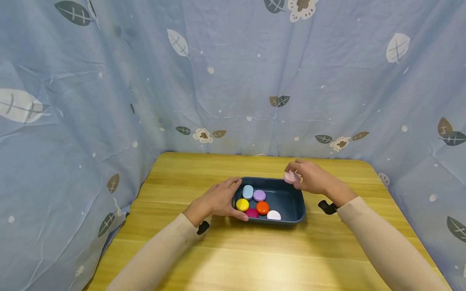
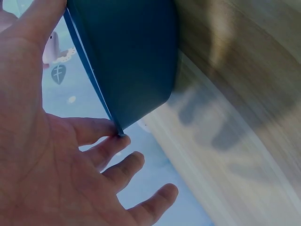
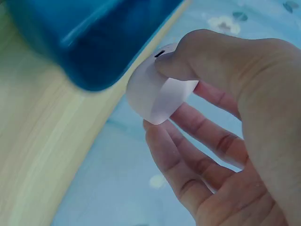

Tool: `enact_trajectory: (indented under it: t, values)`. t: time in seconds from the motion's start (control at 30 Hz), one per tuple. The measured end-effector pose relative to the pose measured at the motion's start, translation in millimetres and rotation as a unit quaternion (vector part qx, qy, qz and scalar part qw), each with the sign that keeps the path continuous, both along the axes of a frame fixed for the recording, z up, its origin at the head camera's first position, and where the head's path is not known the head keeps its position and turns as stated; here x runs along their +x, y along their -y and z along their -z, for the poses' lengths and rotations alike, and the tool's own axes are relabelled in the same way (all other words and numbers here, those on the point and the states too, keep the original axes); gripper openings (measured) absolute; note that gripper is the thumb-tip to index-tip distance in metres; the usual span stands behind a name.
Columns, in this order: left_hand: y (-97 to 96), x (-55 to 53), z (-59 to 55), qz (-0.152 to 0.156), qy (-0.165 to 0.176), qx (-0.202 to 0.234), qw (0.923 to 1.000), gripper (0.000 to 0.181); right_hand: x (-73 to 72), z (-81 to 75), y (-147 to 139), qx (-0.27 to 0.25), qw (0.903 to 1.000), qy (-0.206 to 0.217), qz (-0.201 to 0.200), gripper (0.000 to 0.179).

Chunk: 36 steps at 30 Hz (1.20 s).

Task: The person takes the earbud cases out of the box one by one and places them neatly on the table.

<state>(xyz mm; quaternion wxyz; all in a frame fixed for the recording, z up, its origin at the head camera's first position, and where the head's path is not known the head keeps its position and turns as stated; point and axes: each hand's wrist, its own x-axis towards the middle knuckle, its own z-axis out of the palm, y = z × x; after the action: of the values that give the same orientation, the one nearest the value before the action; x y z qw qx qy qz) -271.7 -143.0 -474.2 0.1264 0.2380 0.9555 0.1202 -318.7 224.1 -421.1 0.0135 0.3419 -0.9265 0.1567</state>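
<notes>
A dark blue rectangular tray (image 1: 285,202) stands on the table, holding several small, smooth, rounded pieces. My left hand (image 1: 221,199) spans the tray's left end, with thumb and index finger gripping its rim at the two corners. In the left wrist view, the other fingers (image 2: 157,197) spread away from the wall. With thumb and fingertips, my right hand (image 1: 309,176) pinches a pale pink rounded case (image 1: 292,177) over the tray's far right corner. The right wrist view shows a small dark slot on this pink case (image 3: 153,94), which is tilted beside the rim.
Inside the tray lie a light blue oblong piece (image 1: 248,192) and round ones: lavender (image 1: 259,195), yellow (image 1: 242,204), orange-red (image 1: 262,208), magenta (image 1: 252,213) and white (image 1: 274,215). The wooden table (image 1: 255,258) meets a patterned blue curtain (image 1: 240,81) at the back and sides.
</notes>
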Motion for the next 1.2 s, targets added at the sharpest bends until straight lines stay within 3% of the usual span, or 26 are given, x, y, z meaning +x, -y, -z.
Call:
enact_trajectory:
  t: [0.17, 0.4, 0.83, 1.03, 1.2]
  values:
    - [0.6, 1.0, 1.0, -0.003, 0.001, 0.001, 1.0000, 0.142, 0.2, 7.2, -29.5, -0.002, 0.9999, -0.014, 0.009, 0.039]
    - [1.4, 3.4, 2.7, -0.011, 0.001, 0.001, 0.9999, 0.143, -0.8, 28.4, -61.1, 0.006, 0.9997, -0.001, 0.026, 0.039]
    - [3.5, 4.1, 0.6, -0.031, 0.001, -0.006, 0.9995, 0.144, -6.7, 70.4, -77.4, 0.017, 0.9990, 0.030, 0.028, 0.038]
    - [2.7, 5.7, 3.4, -0.038, 0.004, -0.005, 0.9993, 0.145, -5.1, 75.6, -79.9, 0.013, 0.9992, 0.028, 0.025, 0.035]
    - [3.0, 5.4, 4.7, -0.040, 0.005, -0.009, 0.9991, 0.144, -2.6, 69.5, -76.7, 0.025, 0.9973, 0.044, 0.053, 0.039]
